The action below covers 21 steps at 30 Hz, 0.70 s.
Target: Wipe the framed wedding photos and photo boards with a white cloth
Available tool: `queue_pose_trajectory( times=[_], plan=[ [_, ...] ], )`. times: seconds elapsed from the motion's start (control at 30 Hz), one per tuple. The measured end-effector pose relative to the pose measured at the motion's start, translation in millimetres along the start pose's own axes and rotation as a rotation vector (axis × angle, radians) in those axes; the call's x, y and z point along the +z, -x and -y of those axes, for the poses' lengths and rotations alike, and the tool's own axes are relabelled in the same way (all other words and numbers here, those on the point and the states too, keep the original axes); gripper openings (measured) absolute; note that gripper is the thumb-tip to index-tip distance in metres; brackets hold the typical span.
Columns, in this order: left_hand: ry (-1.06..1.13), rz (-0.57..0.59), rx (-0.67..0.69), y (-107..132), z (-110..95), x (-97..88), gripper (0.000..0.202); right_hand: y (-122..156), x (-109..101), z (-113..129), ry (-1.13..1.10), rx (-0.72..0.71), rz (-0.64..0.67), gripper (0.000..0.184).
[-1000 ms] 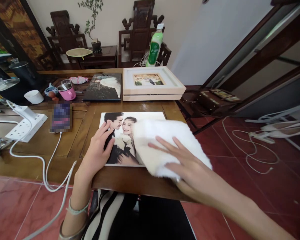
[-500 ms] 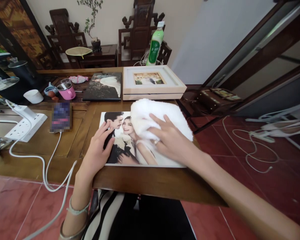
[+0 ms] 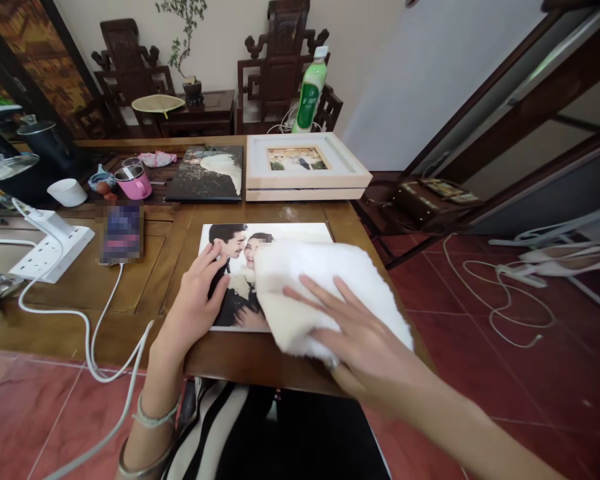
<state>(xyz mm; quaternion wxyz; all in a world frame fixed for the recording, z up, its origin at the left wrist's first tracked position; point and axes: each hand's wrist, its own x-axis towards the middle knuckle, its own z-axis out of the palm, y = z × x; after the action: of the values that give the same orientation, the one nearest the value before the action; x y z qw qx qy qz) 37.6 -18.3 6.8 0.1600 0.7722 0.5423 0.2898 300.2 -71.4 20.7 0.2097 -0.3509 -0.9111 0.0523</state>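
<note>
A wedding photo panel [image 3: 243, 290] lies flat near the table's front edge, showing a couple. My left hand [image 3: 197, 293] rests on its left side, fingers stretched out and holding nothing. A thick white fluffy cloth [image 3: 285, 293] covers the right part of the panel and hangs over its lower edge. My right hand [image 3: 360, 333] presses down on this cloth with fingers spread, and some fingers sink into a fold of it. The panel's right part is hidden underneath.
Behind the panel sit a dark picture panel [image 3: 207, 177] and a light wooden frame [image 3: 307, 193], with a green bottle [image 3: 310, 97] beyond. Leftward are a pink mug [image 3: 135, 187], a white cup [image 3: 67, 193], a phone [image 3: 123, 233], a power strip [image 3: 55, 250] and loose white cables.
My right hand has drawn the white cloth down toward me and slightly right, uncovering the panel's upper right edge. My left hand has stayed in place.
</note>
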Motion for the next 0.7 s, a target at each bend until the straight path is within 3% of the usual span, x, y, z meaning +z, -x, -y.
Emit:
queue_pose_trajectory(
  times=[0.2, 0.37, 0.53, 0.7],
  plan=[
    [0.012, 0.01, -0.011, 0, 0, -1.0, 0.039, -63, 1, -60, 0.071, 0.081, 0.097, 0.045],
    [0.025, -0.007, 0.001, 1, 2, 0.1, 0.038, -95, 4, -84, 0.117, 0.148, 0.096, 0.052],
    [0.033, -0.025, 0.004, 1, 1, 0.2, 0.038, -94, 4, -73, 0.145, 0.165, 0.099, 0.047],
    [0.047, -0.033, 0.013, 0, 0, -0.1, 0.037, -50, 4, -24, 0.062, 0.08, 0.09, 0.042]
  ],
)
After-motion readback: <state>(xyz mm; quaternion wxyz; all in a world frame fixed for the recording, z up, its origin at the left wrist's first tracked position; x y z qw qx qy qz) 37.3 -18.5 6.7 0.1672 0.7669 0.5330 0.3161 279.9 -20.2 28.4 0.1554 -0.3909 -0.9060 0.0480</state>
